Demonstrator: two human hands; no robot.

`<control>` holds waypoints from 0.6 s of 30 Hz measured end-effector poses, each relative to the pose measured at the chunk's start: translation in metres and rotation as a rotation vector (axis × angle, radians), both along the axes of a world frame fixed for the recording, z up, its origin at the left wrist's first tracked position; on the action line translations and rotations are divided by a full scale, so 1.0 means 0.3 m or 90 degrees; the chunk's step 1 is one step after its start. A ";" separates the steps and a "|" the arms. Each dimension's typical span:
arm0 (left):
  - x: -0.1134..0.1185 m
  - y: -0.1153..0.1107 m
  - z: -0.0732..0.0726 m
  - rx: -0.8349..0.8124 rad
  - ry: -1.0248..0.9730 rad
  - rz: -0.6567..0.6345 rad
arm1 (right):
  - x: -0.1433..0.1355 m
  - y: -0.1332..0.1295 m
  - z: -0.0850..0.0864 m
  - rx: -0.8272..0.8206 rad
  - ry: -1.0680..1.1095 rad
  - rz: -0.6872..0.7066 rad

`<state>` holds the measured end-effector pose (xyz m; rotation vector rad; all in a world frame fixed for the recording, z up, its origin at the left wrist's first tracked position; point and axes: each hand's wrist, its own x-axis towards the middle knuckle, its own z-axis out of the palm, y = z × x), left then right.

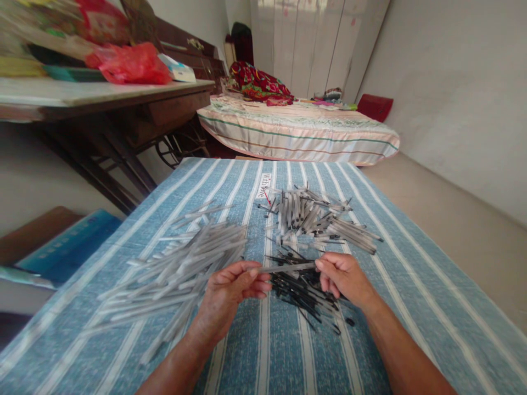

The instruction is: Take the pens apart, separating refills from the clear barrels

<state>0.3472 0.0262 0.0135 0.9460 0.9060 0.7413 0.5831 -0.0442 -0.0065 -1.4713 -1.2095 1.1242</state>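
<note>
Between my two hands stretches a thin translucent pen barrel (288,268), held nearly level. My left hand (237,281) pinches its left end between thumb and fingers. At the other end, my right hand (342,277) grips it with thumb and forefinger; whether a small part is also in those fingertips is hidden. Just below the barrel lies a heap of thin black pen parts (298,292). Left of my left hand spreads a large pile of pale, translucent tubes (181,274). Beyond my hands is a pile of pens (302,214) with clear barrels and black ends.
A blue and white striped cloth (247,362) covers the table. Behind it stands a bed (296,129). On the left, a side table (123,99) carries a red plastic bag (132,63). A blue box-like thing (66,247) sits low at the left.
</note>
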 end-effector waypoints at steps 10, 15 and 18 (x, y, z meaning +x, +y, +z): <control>0.001 0.006 -0.012 0.000 0.004 -0.005 | -0.001 0.002 0.004 -0.006 0.035 0.023; -0.001 0.014 -0.013 -0.002 -0.001 0.011 | 0.019 0.002 0.012 0.006 0.076 0.018; -0.004 0.017 -0.008 -0.001 -0.002 0.022 | 0.044 0.000 0.014 0.013 0.028 0.000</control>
